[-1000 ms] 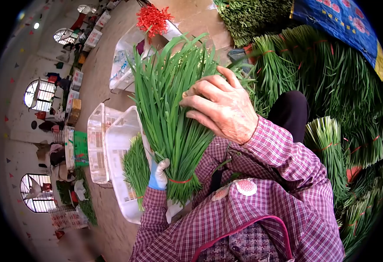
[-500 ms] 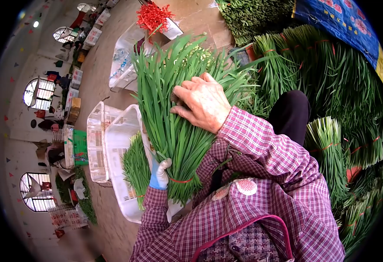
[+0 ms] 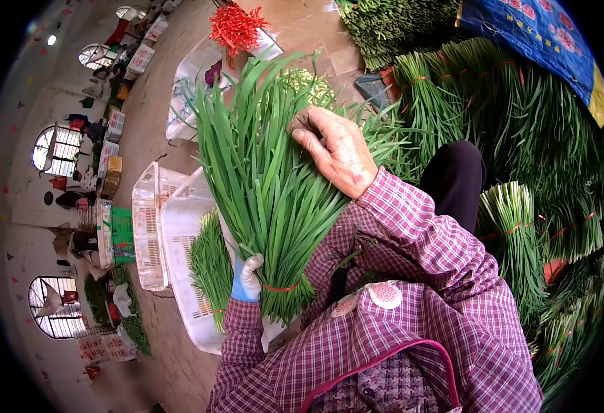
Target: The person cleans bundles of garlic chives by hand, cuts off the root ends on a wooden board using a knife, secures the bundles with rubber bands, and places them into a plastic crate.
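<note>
A large bunch of long green leaves point(image 3: 267, 186) lies across the middle, bound near its lower end by a red band point(image 3: 280, 288). My left hand point(image 3: 247, 278), in a white and blue glove, is wrapped round the bunch beside the band; most of its fingers are behind the leaves. Bare, my right hand point(image 3: 336, 148) is on the upper right part of the bunch, fingers curled into the leaves, tips partly hidden. Just left of the bunch, a smaller banded bunch point(image 3: 210, 265) rests in a white plastic crate point(image 3: 182, 303).
Many banded green bunches point(image 3: 515, 241) are piled on the right, with a blue printed sheet point(image 3: 557, 41) at the top right. Red strips point(image 3: 236, 27) lie over a white container point(image 3: 186, 124) at the top. Another crate point(image 3: 148, 234) stands left. My knee point(image 3: 455, 179) is bent beside the pile.
My right hand has gone from spread above the leaves to curled in among them, and shifted slightly right and up since half a second ago. My left hand keeps its hold.
</note>
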